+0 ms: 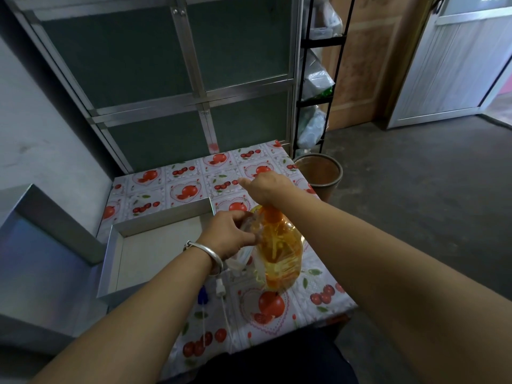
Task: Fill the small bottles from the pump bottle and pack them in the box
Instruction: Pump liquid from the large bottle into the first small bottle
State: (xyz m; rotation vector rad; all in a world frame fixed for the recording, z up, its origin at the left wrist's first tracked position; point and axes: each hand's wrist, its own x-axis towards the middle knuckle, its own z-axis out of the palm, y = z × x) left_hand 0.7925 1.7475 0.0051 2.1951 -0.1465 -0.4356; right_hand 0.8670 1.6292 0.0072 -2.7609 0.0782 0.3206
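RISK: spill onto desk | right hand is pressing on top of pump bottle, standing mid-desk | left hand is gripping small bottle against it | CAUSE: small bottle slipping off the spout | box is sitting empty alongside

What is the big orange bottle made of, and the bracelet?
The big orange bottle looks like clear plastic: you see orange liquid through it, with shiny glints. The bracelet on the left wrist looks like polished silvery metal, though the exact metal cannot be told.
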